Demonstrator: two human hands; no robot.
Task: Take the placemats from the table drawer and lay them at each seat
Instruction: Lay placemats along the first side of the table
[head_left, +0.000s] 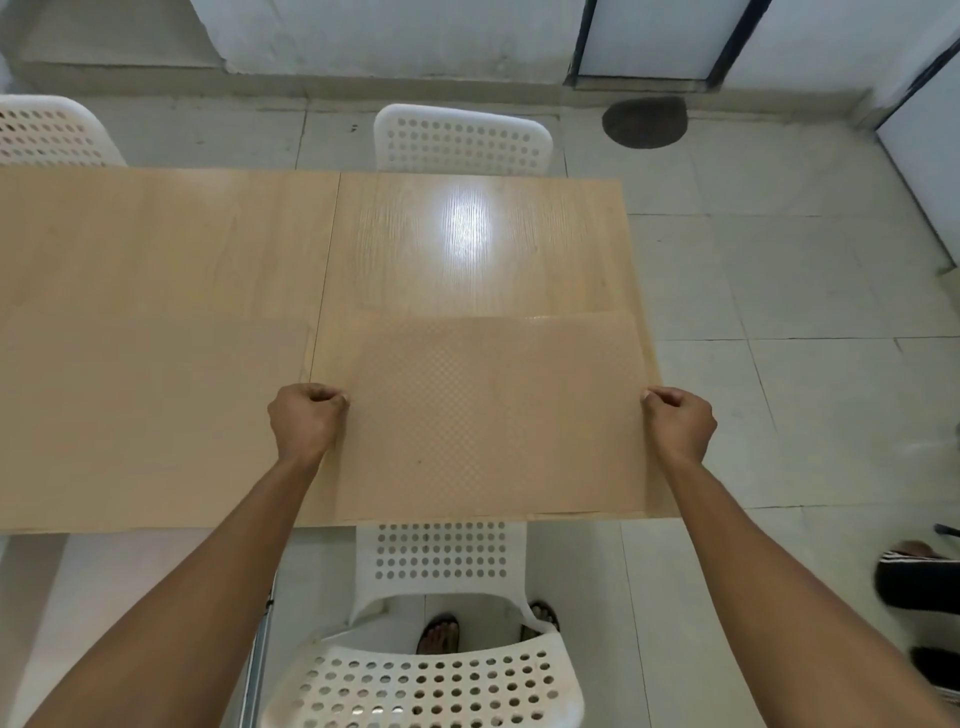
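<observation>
A tan placemat (488, 415) with a fine checked texture lies flat on the near right part of the light wooden table (208, 291). Its near edge runs along the table's front edge. My left hand (306, 418) pinches the mat's left edge, fingers closed. My right hand (680, 423) pinches its right edge the same way. The mat sits in front of the white perforated chair (441, 670) below me. A second, faint mat-like rectangle (150, 410) seems to lie on the near left of the table, hard to tell from the wood.
Two more white perforated chairs stand at the table's far side, one at the middle (462, 137) and one at the far left (47, 132). My sandalled feet (439, 634) show under the near chair. Another person's foot (919, 571) is at the right edge. The floor is tiled.
</observation>
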